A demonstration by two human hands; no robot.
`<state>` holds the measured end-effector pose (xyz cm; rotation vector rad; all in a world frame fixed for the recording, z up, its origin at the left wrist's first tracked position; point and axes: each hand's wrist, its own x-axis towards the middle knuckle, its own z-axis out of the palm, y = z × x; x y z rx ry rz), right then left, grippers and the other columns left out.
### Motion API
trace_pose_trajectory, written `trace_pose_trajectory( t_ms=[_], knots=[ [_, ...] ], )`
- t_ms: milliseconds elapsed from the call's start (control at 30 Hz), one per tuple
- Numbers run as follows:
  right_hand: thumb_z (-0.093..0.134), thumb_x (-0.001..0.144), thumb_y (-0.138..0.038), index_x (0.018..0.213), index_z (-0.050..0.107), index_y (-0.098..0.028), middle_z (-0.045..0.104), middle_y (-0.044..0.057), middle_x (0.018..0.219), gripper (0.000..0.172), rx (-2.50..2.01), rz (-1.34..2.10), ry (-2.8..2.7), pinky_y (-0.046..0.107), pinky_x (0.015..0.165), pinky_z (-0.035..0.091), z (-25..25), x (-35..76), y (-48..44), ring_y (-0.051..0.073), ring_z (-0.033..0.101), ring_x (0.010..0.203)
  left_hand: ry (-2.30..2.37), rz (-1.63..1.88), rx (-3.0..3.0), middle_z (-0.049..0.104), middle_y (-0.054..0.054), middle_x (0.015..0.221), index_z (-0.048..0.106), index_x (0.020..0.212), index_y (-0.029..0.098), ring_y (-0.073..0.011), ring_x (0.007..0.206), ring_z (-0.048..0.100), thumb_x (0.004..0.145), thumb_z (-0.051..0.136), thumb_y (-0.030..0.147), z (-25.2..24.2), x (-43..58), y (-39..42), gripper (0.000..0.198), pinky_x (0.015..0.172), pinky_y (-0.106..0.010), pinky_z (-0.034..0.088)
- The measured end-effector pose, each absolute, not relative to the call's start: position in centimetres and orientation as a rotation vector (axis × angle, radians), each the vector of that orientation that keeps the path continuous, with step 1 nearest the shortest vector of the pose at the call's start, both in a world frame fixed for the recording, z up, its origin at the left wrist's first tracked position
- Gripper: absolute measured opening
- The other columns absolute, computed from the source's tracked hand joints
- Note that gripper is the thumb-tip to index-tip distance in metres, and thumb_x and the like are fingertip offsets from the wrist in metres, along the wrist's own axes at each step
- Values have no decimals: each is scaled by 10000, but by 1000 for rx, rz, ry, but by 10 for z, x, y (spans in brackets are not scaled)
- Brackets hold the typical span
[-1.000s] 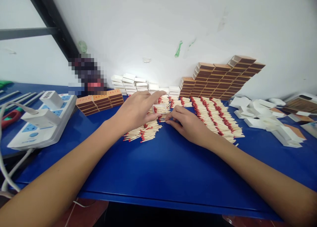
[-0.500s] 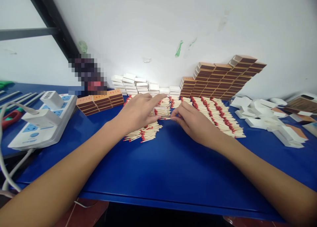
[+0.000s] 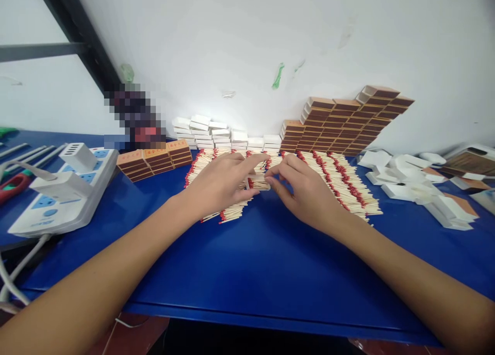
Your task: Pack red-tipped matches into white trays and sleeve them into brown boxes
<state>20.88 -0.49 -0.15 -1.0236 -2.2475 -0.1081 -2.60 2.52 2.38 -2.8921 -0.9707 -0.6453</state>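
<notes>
Head view shows me the left hand gripping a white tray, front-left of the brown matchbox stack and shifted toward it since a moment ago. Bent-fingered, the right hand now reaches the tray's end; I can't tell whether it grips anything.

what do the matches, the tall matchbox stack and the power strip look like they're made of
Matches: probably bare wood, going by the pale, thin sticks; their red heads look matte.
Tall matchbox stack: likely printed cardboard, given the flat orange-brown faces and crisp edges.
Power strip: seemingly hard plastic, smooth white with a slight sheen.
</notes>
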Motion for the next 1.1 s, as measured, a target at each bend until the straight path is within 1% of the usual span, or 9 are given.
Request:
trace_pose_trajectory(
  t_ms=[100,200,367,600,833,967,1100],
  knots=[
    [548,1066,-221,1046,631,-211,607,85,977,86,-1043,-81,-2206,390,774,498,-3,212,-1,246,607,892,-999,-684,-2832,782,-89,1151,470,1509,203,-274,1110,706,949,777,325,29,-33,30,650,934,-380,521],
    [576,1048,-229,1054,651,-204,605,94,998,79,-1077,-50,-2263,402,784,503,-10,214,3,258,608,909,-1048,-690,-2778,777,-87,1162,479,1503,200,-271,1099,700,949,773,314,33,-39,33,637,918,-375,519],
    [557,1058,-236,1105,679,-199,580,98,1007,136,-1079,39,-2356,418,835,517,-21,214,8,269,601,950,-1064,-670,-2755,771,-81,1166,471,1509,206,-273,1119,690,941,774,281,35,-40,33,648,913,-371,515],
    [535,1070,-232,1105,707,-219,552,88,988,176,-1041,108,-2369,403,824,510,-21,213,9,254,586,927,-1046,-645,-2741,770,-79,1147,472,1499,204,-268,1079,694,952,767,311,34,-38,32,631,898,-358,510],
    [555,1067,-245,1017,660,-216,581,94,1007,120,-1014,171,-2378,411,847,506,-22,213,11,264,592,973,-1046,-626,-2750,766,-82,1155,468,1499,201,-263,1084,694,964,754,315,35,-36,31,617,931,-364,512],
    [549,1079,-268,991,625,-214,581,88,1017,128,-1024,225,-2397,400,857,503,-22,212,10,253,590,971,-1050,-625,-2761,767,-77,1153,461,1505,207,-264,1093,693,962,755,316,35,-36,30,627,944,-372,515],
    [513,1090,-259,988,598,-213,576,98,1033,141,-1050,203,-2437,413,867,499,-17,214,7,262,589,981,-1052,-617,-2761,768,-75,1143,455,1516,210,-267,1103,689,967,751,331,33,-37,31,635,951,-375,515]
  ],
)
